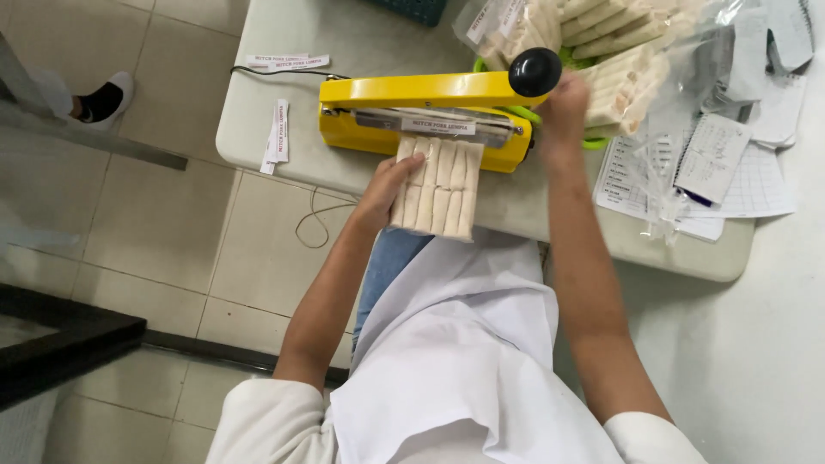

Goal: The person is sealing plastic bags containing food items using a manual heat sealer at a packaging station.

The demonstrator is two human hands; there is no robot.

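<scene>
- The grey tabletop ran out of the frame at the top; its right side was buried under papers and clear bags.
- The yellow heat sealer sat at upper centre, its arm down.
- The bag of pale rolls, two rows in clear film, lay at centre with its top edge hidden under the arm.
- The right hand had its grip clamped on the black knob, fingers mostly hidden.
- The left hand lay flat on the bag's left edge, fingers together.

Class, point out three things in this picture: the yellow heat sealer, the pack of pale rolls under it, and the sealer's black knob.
yellow heat sealer [404, 89]: head view, top of lever arm.
pack of pale rolls [438, 193]: head view, middle of pack.
black knob [534, 71]: head view, knob's centre.
</scene>
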